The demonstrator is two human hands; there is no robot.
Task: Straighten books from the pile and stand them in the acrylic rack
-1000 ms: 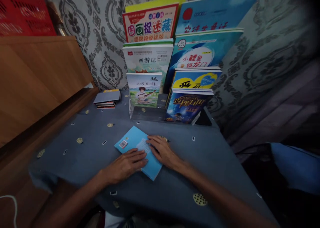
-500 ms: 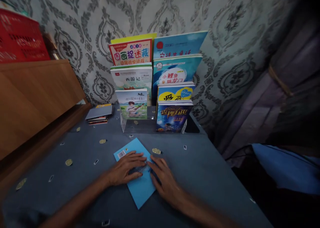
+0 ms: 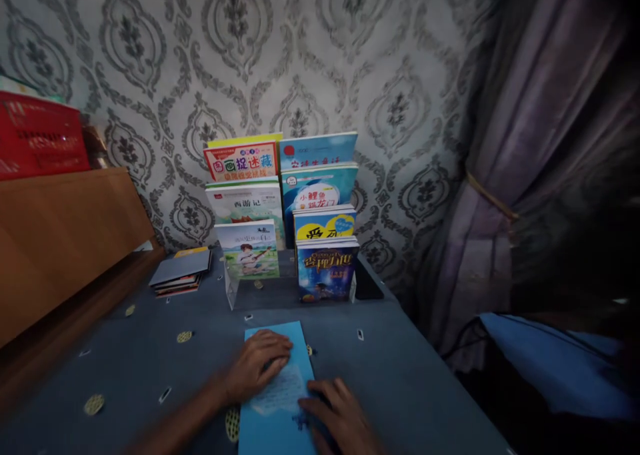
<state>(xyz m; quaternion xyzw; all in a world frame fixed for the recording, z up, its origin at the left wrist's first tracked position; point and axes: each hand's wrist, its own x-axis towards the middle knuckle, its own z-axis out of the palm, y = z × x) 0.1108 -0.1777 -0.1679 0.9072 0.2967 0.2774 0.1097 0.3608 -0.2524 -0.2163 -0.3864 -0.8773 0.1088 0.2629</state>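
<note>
A thin light-blue book (image 3: 280,402) lies back cover up on the blue-grey tablecloth (image 3: 150,375) near the front edge. My left hand (image 3: 257,368) rests flat on its upper left part, fingers stretched over the cover. My right hand (image 3: 340,418) lies on its lower right part, fingers extended and pressing on the cover. Neither hand grips the book.
A clear tiered stand (image 3: 240,292) at the back holds several children's books (image 3: 285,208) against the patterned wall. A small pile of flat books (image 3: 181,274) lies to its left. A wooden board (image 3: 65,242) rises on the left, a curtain (image 3: 505,175) hangs on the right, with blue fabric (image 3: 550,362) below it.
The view has tilted up and drawn back. The blue book has turned from a slant to nearly straight and slid toward me; my right hand moved down its right side.
</note>
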